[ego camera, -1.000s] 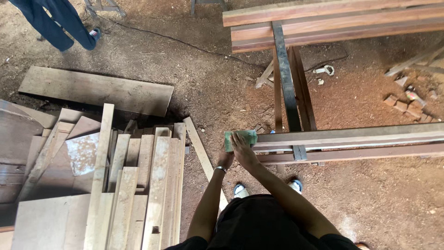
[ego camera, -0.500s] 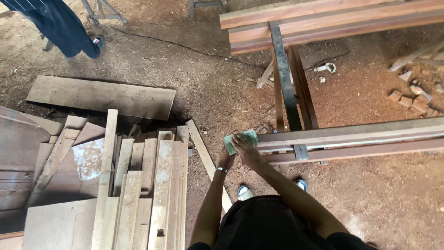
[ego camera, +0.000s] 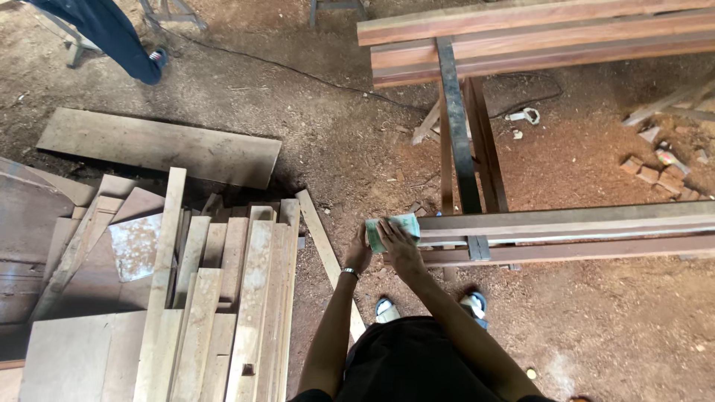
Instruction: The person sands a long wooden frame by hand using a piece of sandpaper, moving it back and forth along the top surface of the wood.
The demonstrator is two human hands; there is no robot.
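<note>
Here, just below the middle of the frame, we press our right hand [ego camera: 398, 242] flat on a pale green sheet of sandpaper [ego camera: 393, 229] that wraps the sawn end of a long reddish-brown plank [ego camera: 566, 222]. Our left hand [ego camera: 360, 253], a thin metal bangle at its wrist, cups the sheet's left edge, fingers curled against it. The plank runs smooth and straight off to the right edge, resting on a dark metal bench [ego camera: 456, 134] frame with more planks stacked at the top. At lower left lies a rough heap of pale offcut boards [ego camera: 216, 298], dusty and uneven in length. The floor [ego camera: 335, 141] is packed earth strewn with reddish sawdust. At upper left we see another person's blue trouser leg [ego camera: 112, 33].
</note>
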